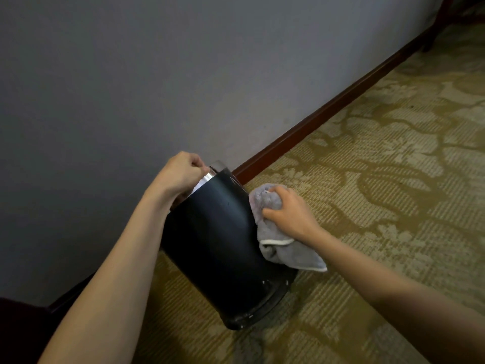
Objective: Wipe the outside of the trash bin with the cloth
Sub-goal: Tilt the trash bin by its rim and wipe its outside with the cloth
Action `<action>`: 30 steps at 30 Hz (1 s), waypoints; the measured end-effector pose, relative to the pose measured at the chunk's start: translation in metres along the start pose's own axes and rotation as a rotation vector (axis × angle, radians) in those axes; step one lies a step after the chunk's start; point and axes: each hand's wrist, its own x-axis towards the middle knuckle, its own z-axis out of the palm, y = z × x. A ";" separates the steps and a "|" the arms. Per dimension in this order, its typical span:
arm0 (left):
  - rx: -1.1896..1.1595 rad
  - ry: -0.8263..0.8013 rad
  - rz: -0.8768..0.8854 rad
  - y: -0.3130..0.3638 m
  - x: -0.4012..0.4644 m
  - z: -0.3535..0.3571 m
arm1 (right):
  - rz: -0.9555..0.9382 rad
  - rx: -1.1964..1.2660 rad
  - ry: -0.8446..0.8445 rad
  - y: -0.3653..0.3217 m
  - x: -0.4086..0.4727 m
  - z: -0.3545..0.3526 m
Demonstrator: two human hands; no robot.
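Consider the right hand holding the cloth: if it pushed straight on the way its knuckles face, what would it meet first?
Probably the trash bin: the right hand presses the grey cloth against the bin's dark side wall, so only cloth lies between them.

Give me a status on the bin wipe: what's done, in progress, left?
Done: nothing provable; one frame cannot show which areas were wiped. In hand: left hand grips the rim of the black trash bin, right hand presses the grey cloth against its right side. Left: probably the base, where pale scuffs show, and the hidden wall side.
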 end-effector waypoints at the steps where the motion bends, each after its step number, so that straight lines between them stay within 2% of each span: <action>1: 0.006 -0.003 0.011 0.001 -0.001 0.000 | -0.009 0.005 0.008 -0.006 0.008 -0.002; 6: 0.106 0.047 0.079 0.005 -0.002 0.001 | -0.155 0.057 0.031 -0.039 0.027 0.004; 8: 0.121 0.059 0.089 0.003 -0.002 0.000 | -0.152 0.139 0.054 -0.037 0.026 0.008; 11: 0.099 0.054 0.091 0.000 -0.004 -0.002 | -0.042 0.219 0.057 -0.013 0.025 0.010; 17: 0.115 0.066 0.101 -0.003 -0.005 -0.002 | 0.346 0.114 -0.338 0.049 0.020 0.001; 19: 0.110 0.072 0.104 -0.005 -0.005 -0.002 | 0.372 0.138 -0.370 0.045 0.022 -0.001; 21: 0.109 0.073 0.108 -0.007 -0.005 -0.003 | 0.277 0.176 -0.301 0.027 0.026 -0.002; 24: 0.117 0.070 0.133 -0.010 -0.005 -0.005 | 0.045 0.264 -0.097 -0.020 0.033 -0.002; 27: 0.145 0.047 0.202 -0.012 -0.007 -0.006 | -0.152 0.210 0.057 -0.059 0.038 0.003; 30: 0.141 0.029 0.229 -0.016 -0.010 -0.007 | -0.124 0.133 0.086 -0.063 0.044 0.009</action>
